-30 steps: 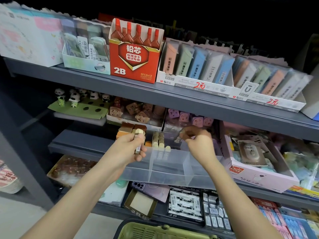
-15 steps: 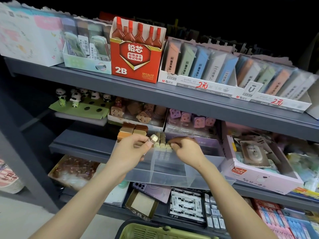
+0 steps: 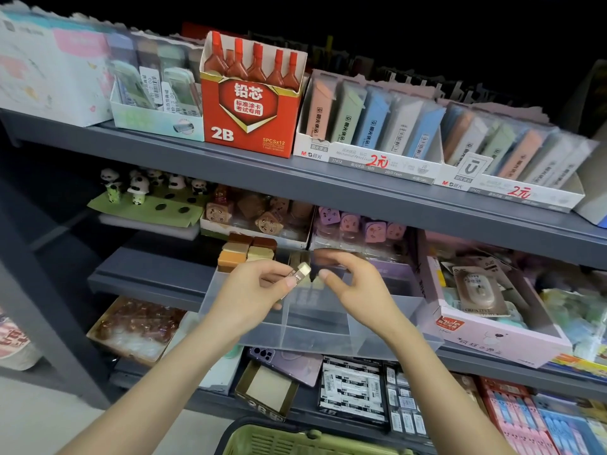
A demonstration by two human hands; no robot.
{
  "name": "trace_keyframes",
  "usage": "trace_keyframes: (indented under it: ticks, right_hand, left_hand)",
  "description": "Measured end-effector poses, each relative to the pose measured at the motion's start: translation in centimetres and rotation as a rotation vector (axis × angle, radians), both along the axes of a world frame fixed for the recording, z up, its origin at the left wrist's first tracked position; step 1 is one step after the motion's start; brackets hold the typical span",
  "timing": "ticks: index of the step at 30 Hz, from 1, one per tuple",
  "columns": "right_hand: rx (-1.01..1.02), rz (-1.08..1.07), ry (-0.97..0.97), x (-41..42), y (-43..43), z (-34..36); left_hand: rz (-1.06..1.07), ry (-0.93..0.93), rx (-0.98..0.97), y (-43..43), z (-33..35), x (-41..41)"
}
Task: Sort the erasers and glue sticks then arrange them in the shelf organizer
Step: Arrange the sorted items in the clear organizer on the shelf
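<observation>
Pinching one cream-capped glue stick (image 3: 300, 272) in the left hand (image 3: 253, 290), right above the middle of the clear shelf organizer (image 3: 315, 336), with the right hand (image 3: 348, 284) alongside, fingers loosely arched and holding nothing. Already got brown and tan erasers (image 3: 246, 252) stacked in the back-left compartment and, by the look of it, a few pale glue-stick caps (image 3: 316, 282) upright between the hands, too blurred to count. Left to do, judging from here: dropping this stick in beside them and filling the bare front compartments.

Free room in front compartments of the organizer (image 3: 315, 336); shelf board (image 3: 328, 180) overhead, pink box (image 3: 492, 338) just beside.
</observation>
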State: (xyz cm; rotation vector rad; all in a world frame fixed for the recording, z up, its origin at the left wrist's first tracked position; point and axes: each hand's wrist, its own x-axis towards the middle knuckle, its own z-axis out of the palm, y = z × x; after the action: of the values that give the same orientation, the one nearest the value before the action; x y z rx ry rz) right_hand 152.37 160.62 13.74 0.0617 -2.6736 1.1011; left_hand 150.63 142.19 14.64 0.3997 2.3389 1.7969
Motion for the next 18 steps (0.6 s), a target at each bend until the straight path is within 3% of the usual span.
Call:
trace_keyframes:
  ticks: [2, 5, 7, 10, 14, 18]
  right_hand:
    - [-0.089, 0.148, 0.005, 0.9, -0.4, 0.6]
    - [-0.132, 0.182, 0.024, 1.4, -0.4, 0.9]
    - [-0.299, 0.191, 0.027, 1.5, -0.1, 1.1]
    - [-0.497, 0.068, 0.071, 1.4, 1.0, 1.4]
    - [-0.206, -0.253, 0.181, -0.5, 2.5, 1.0]
    - [0.109, -0.310, 0.037, -2.8, 2.2, -0.1]
  left_hand:
    - [-0.047, -0.030, 0.026, 0.1, 0.1, 0.1]
    - [-0.129, -0.051, 0.067, 0.3, 0.3, 0.4]
    - [-0.147, -0.034, 0.077, 0.4, 0.3, 0.4]
    - [-0.053, 0.178, -0.130, 0.2, -0.1, 0.2]
    - [0.113, 0.585, -0.511, -0.5, -1.2, -0.2]
    - [0.108, 0.756, -0.700, -1.0, -2.1, -0.6]
